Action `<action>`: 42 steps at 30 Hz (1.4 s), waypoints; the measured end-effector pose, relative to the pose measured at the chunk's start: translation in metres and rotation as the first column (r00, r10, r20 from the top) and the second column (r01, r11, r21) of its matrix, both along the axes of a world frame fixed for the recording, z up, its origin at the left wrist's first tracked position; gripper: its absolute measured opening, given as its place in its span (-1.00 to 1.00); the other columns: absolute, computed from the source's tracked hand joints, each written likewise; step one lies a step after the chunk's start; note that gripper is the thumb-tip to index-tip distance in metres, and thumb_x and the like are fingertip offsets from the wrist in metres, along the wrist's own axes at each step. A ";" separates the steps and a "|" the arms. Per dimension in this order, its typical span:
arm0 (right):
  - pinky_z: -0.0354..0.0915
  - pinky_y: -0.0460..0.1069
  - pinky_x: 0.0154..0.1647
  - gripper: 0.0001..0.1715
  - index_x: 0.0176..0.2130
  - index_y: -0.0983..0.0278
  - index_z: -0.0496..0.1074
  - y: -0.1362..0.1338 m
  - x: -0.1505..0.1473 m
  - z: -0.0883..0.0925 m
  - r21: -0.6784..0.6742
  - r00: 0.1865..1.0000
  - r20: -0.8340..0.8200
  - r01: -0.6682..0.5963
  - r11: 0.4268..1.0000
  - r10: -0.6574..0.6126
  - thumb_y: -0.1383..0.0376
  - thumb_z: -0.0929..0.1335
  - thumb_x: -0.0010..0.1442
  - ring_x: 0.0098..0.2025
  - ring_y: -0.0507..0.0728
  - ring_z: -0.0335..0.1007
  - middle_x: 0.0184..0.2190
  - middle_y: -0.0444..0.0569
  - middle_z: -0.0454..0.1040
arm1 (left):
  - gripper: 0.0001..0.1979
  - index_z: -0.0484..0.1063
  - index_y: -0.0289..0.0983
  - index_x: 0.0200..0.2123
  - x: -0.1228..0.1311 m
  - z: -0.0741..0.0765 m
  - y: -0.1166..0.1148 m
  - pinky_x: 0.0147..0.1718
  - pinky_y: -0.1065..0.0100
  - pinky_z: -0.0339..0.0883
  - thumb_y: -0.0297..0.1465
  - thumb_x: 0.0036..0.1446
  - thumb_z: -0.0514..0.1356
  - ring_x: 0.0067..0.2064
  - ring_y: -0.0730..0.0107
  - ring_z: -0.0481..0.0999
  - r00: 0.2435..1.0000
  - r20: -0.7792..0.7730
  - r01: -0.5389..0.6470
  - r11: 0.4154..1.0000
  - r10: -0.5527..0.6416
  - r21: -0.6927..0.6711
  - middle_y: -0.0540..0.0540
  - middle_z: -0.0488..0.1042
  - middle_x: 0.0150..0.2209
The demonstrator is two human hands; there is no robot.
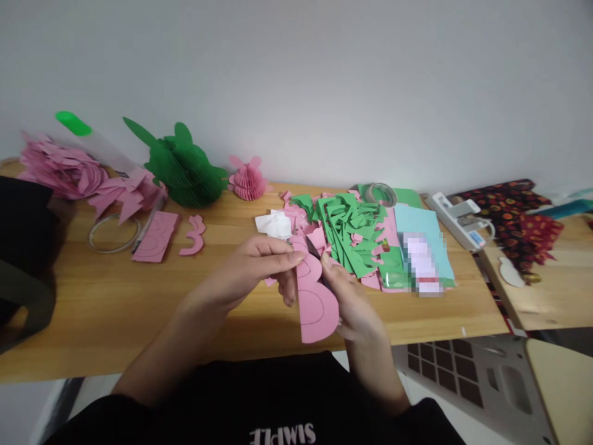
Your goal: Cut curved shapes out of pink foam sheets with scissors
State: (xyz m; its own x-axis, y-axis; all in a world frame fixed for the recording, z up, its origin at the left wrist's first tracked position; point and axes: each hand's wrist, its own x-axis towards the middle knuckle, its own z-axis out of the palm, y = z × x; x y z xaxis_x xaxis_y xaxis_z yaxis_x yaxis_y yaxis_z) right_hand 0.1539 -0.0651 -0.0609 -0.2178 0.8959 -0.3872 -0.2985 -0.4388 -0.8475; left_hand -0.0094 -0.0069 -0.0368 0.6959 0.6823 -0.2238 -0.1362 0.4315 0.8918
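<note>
A pink paper piece (319, 312) with a scalloped edge and drawn curved lines hangs in front of my chest. My left hand (273, 262) pinches its upper part between thumb and fingers. On the other side, my right hand (354, 300) is closed around scissors (312, 248); a dark blade shows against the paper's upper edge, while the handles are mostly hidden by the fingers. Behind both hands lies a heap of green paper scraps (349, 228) mixed with pink ones. A crumpled white tissue (273, 224) rests beside the heap.
Left on the wooden table (115, 309) are a marked pink paper stack (156, 237), a pink cutout (193, 236) and a tape roll (114, 233). Green (185, 167) and pink (250, 179) honeycomb paper figures stand by the wall. A power strip (458, 219) is at right.
</note>
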 end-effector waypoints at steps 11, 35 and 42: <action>-0.35 -0.14 -0.80 -0.43 -0.56 0.25 0.26 0.003 -0.002 0.010 -0.077 0.989 -0.140 -0.055 0.996 0.044 -0.13 0.40 0.07 -0.76 -0.12 -0.30 -0.78 -0.32 0.02 | -0.62 0.36 -0.32 -0.66 0.001 -0.003 0.002 -0.54 0.42 0.11 -0.30 0.16 0.19 -0.61 0.54 0.32 1.000 -0.020 -0.004 0.999 0.004 0.038 -0.05 0.48 -0.66; -0.20 -0.09 -0.73 -0.38 -0.64 0.22 0.24 -0.003 -0.002 0.002 0.004 0.993 0.067 0.093 0.996 -0.093 -0.19 0.38 0.06 -0.69 -0.05 -0.20 -0.74 -0.27 0.06 | -0.77 0.45 -0.30 -0.55 -0.001 0.003 -0.001 -0.45 0.45 0.24 -0.41 0.14 0.19 -0.47 0.51 0.41 0.986 -0.111 -0.099 0.975 0.122 0.199 0.04 0.47 -0.58; -0.16 -0.08 -0.72 -0.37 -0.60 0.22 0.32 -0.005 -0.003 0.007 0.011 0.994 0.087 0.067 0.998 -0.067 -0.26 0.36 0.00 -0.71 -0.04 -0.16 -0.76 -0.27 0.08 | -0.73 0.39 -0.28 -0.61 0.003 0.006 -0.005 -0.45 0.42 0.21 -0.38 0.13 0.17 -0.48 0.47 0.36 0.978 -0.144 -0.115 0.967 0.150 0.226 0.04 0.44 -0.59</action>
